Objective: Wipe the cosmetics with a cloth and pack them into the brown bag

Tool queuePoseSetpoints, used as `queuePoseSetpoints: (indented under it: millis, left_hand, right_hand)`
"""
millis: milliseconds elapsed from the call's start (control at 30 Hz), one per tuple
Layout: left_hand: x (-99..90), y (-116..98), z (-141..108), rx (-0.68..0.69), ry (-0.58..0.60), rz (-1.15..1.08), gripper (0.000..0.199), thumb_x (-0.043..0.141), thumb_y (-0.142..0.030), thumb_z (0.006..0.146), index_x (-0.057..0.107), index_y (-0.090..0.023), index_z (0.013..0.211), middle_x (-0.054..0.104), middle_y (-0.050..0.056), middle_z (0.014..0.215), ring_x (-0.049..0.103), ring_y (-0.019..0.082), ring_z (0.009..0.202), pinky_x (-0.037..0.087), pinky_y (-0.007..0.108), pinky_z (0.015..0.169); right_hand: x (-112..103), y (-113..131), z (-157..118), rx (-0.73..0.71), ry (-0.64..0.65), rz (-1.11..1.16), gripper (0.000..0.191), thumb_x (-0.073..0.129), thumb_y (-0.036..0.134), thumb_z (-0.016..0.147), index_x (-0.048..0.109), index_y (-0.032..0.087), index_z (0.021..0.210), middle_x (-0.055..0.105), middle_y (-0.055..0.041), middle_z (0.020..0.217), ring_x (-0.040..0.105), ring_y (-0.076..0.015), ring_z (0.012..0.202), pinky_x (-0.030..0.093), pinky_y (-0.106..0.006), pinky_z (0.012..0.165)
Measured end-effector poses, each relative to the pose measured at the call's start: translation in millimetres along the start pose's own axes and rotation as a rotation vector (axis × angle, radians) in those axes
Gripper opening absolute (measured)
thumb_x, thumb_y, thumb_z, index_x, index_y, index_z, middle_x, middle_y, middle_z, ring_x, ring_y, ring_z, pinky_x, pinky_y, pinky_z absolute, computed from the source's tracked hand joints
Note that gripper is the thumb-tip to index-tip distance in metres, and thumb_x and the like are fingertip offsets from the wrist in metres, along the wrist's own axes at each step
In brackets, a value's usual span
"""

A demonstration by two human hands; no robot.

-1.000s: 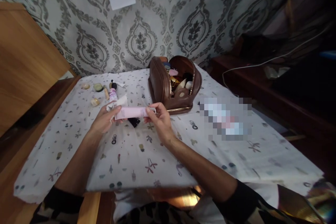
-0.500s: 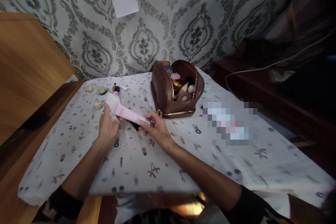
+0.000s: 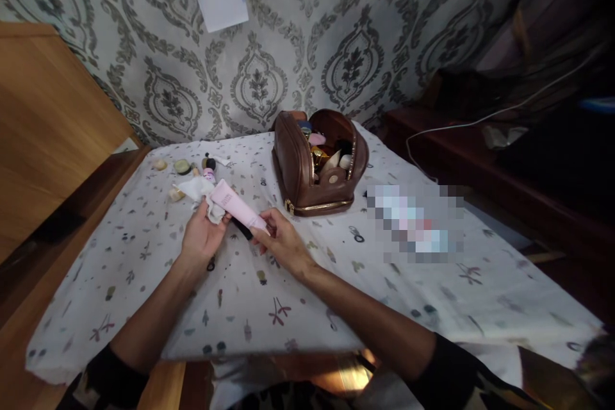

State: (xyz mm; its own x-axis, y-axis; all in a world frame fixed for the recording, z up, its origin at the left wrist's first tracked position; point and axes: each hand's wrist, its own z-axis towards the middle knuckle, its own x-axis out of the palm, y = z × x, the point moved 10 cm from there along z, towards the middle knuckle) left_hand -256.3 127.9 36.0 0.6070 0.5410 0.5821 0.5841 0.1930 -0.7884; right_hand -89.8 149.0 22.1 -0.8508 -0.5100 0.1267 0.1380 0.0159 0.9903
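Note:
A pale pink squeeze tube (image 3: 236,206) slants between my hands above the table. My right hand (image 3: 283,242) is closed around its lower right end and covers the cap. My left hand (image 3: 204,237) holds a crumpled white cloth (image 3: 196,191), tissue or wipe, against the tube's flat upper left end. Under the tube, a black item (image 3: 241,229) partly shows on the tablecloth. Beyond the cloth lie a small round green-lidded jar (image 3: 182,167), a cream-coloured jar (image 3: 159,164) and a small gold-and-white container (image 3: 175,193).
An open brown cosmetic bag (image 3: 319,166) full of makeup items stands at the back middle of the patterned tablecloth (image 3: 307,333). A blurred-out object (image 3: 413,218) lies to its right. A wooden panel (image 3: 57,141) borders the left side, and a white cable (image 3: 480,120) runs at the right.
The white cloth has shifted and now bunches out from my left hand beside the tube. My right hand has slid over the tube's cap end. The view has moved slightly.

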Motion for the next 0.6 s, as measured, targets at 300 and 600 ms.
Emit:
queuePoseSetpoints:
  millis: [300,600]
  left_hand:
    - [3.2,8.7,-6.5,0.068,0.128,0.289,0.017,0.074,-0.03,0.078,0.063,-0.018,0.085,0.066,-0.002,0.072,0.059,0.011,0.061,0.047,0.02,0.055]
    - [35.4,48.6,-55.5,-0.174,0.617,0.782,0.048,0.076,-0.045,0.077,0.059,-0.02,0.115,0.064,-0.001,0.082,0.06,0.013,0.066,0.045,0.019,0.05]
  right_hand:
    - [7.2,-0.2,-0.6,0.027,0.067,0.037,0.03,0.062,0.042,0.083,0.051,0.02,0.101,0.061,0.0001,0.086,0.065,-0.0118,0.06,0.048,-0.021,0.046]
    - [-23.8,13.6,0.6,-0.121,-0.179,-0.222,0.027,0.058,0.038,0.087,0.053,0.02,0.106,0.058,0.0013,0.074,0.056,-0.0154,0.061,0.046,-0.027,0.054]
